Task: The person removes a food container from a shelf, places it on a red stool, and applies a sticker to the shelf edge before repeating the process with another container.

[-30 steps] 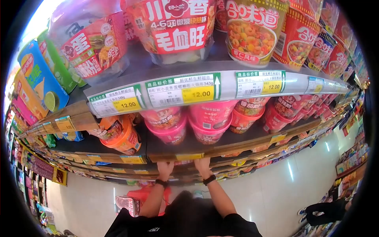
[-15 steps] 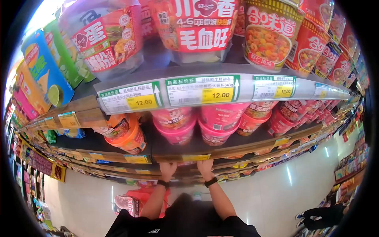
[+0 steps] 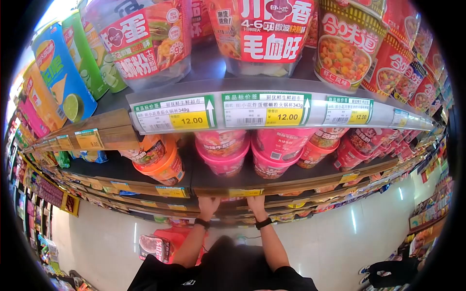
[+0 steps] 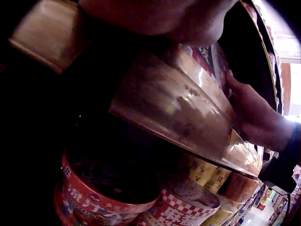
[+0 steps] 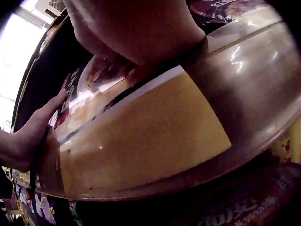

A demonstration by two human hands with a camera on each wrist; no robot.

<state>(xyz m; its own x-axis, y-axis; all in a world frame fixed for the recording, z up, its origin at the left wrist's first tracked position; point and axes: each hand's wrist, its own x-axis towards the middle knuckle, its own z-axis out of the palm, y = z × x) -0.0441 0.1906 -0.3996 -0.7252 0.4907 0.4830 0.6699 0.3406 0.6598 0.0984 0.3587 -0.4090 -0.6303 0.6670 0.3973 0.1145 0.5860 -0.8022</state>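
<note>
Both hands reach to a lower shelf edge in the head view, left hand (image 3: 208, 207) and right hand (image 3: 256, 205) a short way apart, their fingertips hidden. Between them lies a package with dark and red print, seen in the left wrist view (image 4: 205, 57) and the right wrist view, where the package (image 5: 101, 75) shows a food picture. The left hand's thumb (image 5: 59, 100) lies at one side of it; the right hand's thumb (image 4: 235, 84) is at the other. Whether the hidden fingers curl round it cannot be told.
Above are pink noodle tubs (image 3: 222, 154), an orange tub (image 3: 162, 162) and large cups (image 3: 264, 36) behind a price rail (image 3: 264, 110). Red bowls (image 4: 103, 205) stand below the shelf edge. A red bag (image 3: 182, 242) is near the floor; another person (image 3: 393, 274) stands at lower right.
The head view has shifted, so the upper cups and price labels appear farther right. Both hands stay at the same shelf edge, appearing slightly farther right.
</note>
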